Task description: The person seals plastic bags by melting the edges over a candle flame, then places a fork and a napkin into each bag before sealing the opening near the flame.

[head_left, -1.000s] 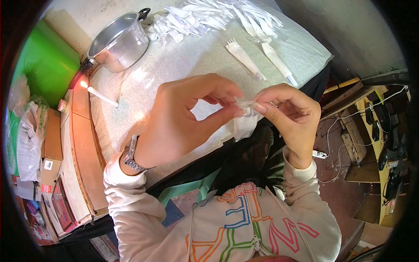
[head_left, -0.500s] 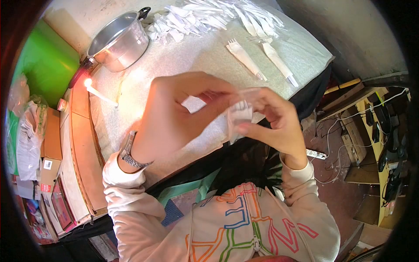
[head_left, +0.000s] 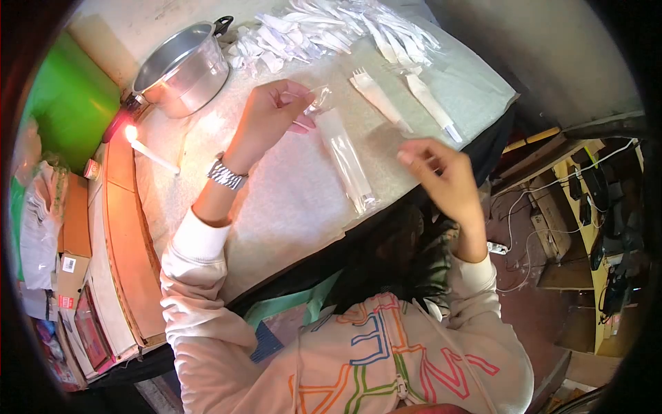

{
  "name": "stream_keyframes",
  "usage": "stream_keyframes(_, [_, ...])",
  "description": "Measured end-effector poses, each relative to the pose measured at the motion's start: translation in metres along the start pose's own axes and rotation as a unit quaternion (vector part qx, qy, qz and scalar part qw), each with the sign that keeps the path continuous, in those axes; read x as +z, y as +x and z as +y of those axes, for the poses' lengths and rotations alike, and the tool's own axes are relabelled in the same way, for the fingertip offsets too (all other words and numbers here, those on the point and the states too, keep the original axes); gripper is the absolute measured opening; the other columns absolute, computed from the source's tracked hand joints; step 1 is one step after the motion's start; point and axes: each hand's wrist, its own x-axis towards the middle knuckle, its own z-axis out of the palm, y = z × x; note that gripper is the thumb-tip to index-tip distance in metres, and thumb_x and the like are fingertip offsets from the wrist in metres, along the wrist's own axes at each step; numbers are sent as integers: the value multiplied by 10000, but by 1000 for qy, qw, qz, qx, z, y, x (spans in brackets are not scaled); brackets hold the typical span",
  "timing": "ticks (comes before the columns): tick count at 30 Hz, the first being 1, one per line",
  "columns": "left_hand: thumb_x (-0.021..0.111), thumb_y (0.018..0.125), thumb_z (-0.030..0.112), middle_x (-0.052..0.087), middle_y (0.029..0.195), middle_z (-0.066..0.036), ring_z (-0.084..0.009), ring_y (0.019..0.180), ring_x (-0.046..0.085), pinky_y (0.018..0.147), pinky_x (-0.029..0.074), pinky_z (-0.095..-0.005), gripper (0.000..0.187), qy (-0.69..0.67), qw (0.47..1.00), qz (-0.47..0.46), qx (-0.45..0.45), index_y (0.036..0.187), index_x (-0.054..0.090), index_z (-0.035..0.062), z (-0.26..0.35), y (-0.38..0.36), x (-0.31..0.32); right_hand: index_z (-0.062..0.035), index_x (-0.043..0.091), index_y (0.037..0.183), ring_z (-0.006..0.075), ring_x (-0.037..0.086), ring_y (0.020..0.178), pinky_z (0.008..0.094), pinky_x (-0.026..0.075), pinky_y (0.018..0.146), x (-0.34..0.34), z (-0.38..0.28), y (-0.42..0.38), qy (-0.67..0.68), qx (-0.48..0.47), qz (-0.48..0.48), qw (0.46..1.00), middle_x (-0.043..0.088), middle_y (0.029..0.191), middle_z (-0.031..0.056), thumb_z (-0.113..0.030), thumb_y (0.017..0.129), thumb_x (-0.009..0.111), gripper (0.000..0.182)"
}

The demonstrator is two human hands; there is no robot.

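My left hand, with a metal watch at the wrist, pinches the upper end of a clear plastic sleeve. Inside that sleeve is a white napkin packet, slanting down to the right over the cloth-covered table. My right hand is off to the right of the packet, holding nothing, its fingers loosely bent and apart from the thumb. Beyond it lie a napkin-wrapped fork and a second napkin-wrapped utensil. A lit white candle slants at the left, its flame at the upper end.
A metal pot with dark handles stands at the back left. Many wrapped utensils are heaped along the back. Boxes and a green container flank the left side. A wooden shelf with cables is on the right.
My hands have separated. The left moved up and away with the sleeve, while the right let go and drew back to the right. The packet now hangs lengthwise in view.
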Motion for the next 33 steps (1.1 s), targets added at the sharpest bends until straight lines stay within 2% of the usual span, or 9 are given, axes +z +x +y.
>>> stream_keyframes(5, [581, 872, 120, 627, 683, -53, -110, 590, 617, 527, 496, -238, 157, 136, 989, 54, -23, 944, 588, -19, -53, 22, -11, -1, 611, 1032, 270, 595, 858, 342, 465, 722, -36, 37, 36, -211, -55, 125, 968, 617, 968, 175, -266, 788, 688, 368])
stream_keyframes(9, [625, 820, 245, 623, 622, -131, -254, 544, 618, 518, 486, -341, 275, 365, 924, 82, 79, 946, 591, 3, -59, 21, -16, 40, 564, 1100, 356, 568, 951, 408, 456, 796, -40, 72, 60, -260, -50, 125, 956, 585, 1023, 237, -297, 780, 687, 481])
stream_keyframes(12, [623, 814, 261, 607, 607, -132, -277, 533, 596, 507, 459, -360, 281, 427, 893, 113, 90, 975, 591, 33, -42, 14, -11, 24, 572, 1107, 361, 567, 934, 404, 460, 792, -36, 92, 74, -382, -49, 102, 917, 584, 1013, 227, -268, 778, 682, 453])
stream_keyframes(21, [614, 868, 208, 619, 650, -31, -79, 562, 556, 508, 424, -240, 217, 313, 912, 174, 201, 1025, 591, 60, -2, 8, -21, 4, 606, 1043, 309, 591, 858, 350, 470, 764, -36, 83, 70, -262, -44, 119, 957, 580, 967, 202, -85, 778, 647, 282])
stream_keyframes(24, [604, 878, 183, 649, 751, -29, -94, 646, 594, 569, 456, -226, 222, 123, 982, 83, 114, 1050, 597, 43, 10, 3, -16, -12, 615, 1025, 241, 586, 831, 306, 461, 759, -33, 61, 58, -150, -74, 170, 971, 580, 925, 160, -84, 789, 656, 250])
stream_keyframes(27, [604, 878, 123, 657, 882, -46, -101, 778, 611, 678, 484, -225, 218, 0, 998, -48, 43, 1071, 601, 21, 12, -4, -9, -1, 579, 1096, 134, 551, 801, 253, 440, 698, -15, 35, 38, 91, -50, 109, 989, 576, 947, 73, -102, 840, 643, 283])
stream_keyframes(28, [605, 875, 103, 654, 912, -53, -99, 811, 607, 705, 483, -229, 217, 13, 995, -28, 96, 1073, 601, 15, 12, -6, -1, 2, 567, 1118, 120, 545, 793, 246, 437, 680, -11, 23, 29, 168, -44, 86, 981, 575, 956, 59, -101, 851, 636, 294])
stream_keyframes(31, [606, 866, 52, 643, 978, -64, -94, 889, 591, 771, 480, -239, 213, 44, 975, 24, 217, 1073, 605, 4, 15, -14, 18, 31, 506, 1183, 111, 508, 808, 238, 407, 605, -4, 12, 9, 539, 93, -152, 824, 569, 967, 59, -55, 890, 557, 309])
stream_keyframes(33, [606, 860, 25, 636, 990, -58, -91, 916, 578, 797, 473, -244, 205, 55, 966, 49, 249, 1063, 613, 6, 27, -19, 19, 47, 479, 1208, 106, 451, 789, 224, 379, 590, 8, 7, 3, 613, 126, -222, 748, 543, 986, 62, -81, 914, 514, 322])
